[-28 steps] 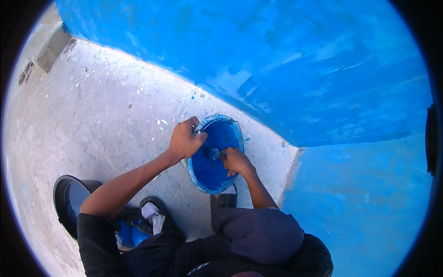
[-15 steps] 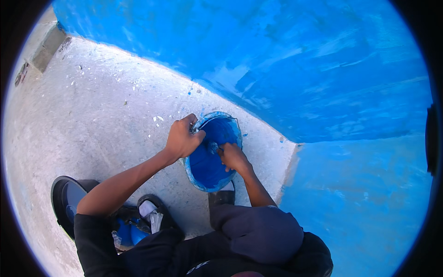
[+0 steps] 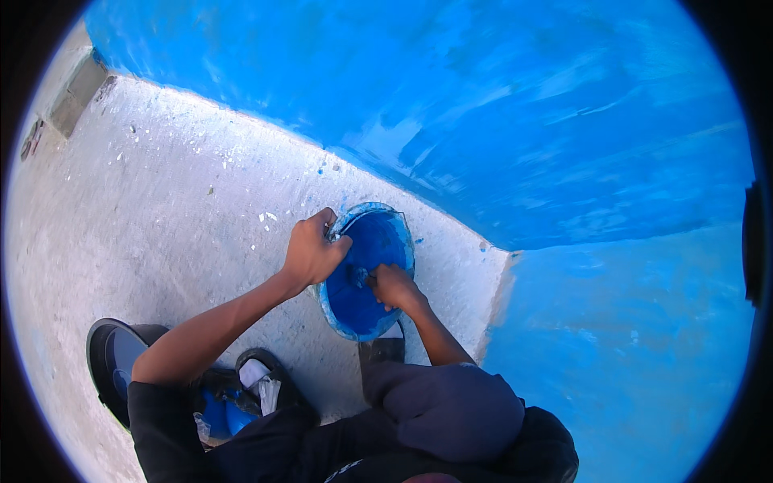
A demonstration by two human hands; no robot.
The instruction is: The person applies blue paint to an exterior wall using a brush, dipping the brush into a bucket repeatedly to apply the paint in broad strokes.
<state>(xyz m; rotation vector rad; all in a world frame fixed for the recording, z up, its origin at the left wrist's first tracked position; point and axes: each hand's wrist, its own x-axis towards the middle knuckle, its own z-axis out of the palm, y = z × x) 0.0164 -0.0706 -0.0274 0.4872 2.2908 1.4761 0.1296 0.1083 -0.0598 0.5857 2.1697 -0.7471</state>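
A paint-smeared bucket [image 3: 328,304] with blue paint [image 3: 378,241] inside leans in front of me, its mouth facing up toward me. My left hand [image 3: 316,251] is closed on its left rim, thumb over the edge. My right hand [image 3: 394,288] reaches into the mouth with curled fingers. At those fingertips shows a small pale-blue, paint-coated thing [image 3: 359,278], perhaps the end of a brush or scraper; its kind is unclear and the hand covers the rest.
A blue painted wall [image 3: 483,121] rises ahead, meeting a lighter blue wall [image 3: 612,322] at right. White flecks dot the concrete floor [image 3: 185,233]. At lower left, a dark bucket [image 3: 101,354] stands beside a blue bundle [image 3: 221,414] and my sandalled foot [image 3: 262,374]. Concrete blocks [image 3: 76,97] lie far left.
My right hand has moved lower and a little left inside the bucket, along with the paint-coated thing. My left hand keeps its hold on the rim. The whole view has shifted slightly.
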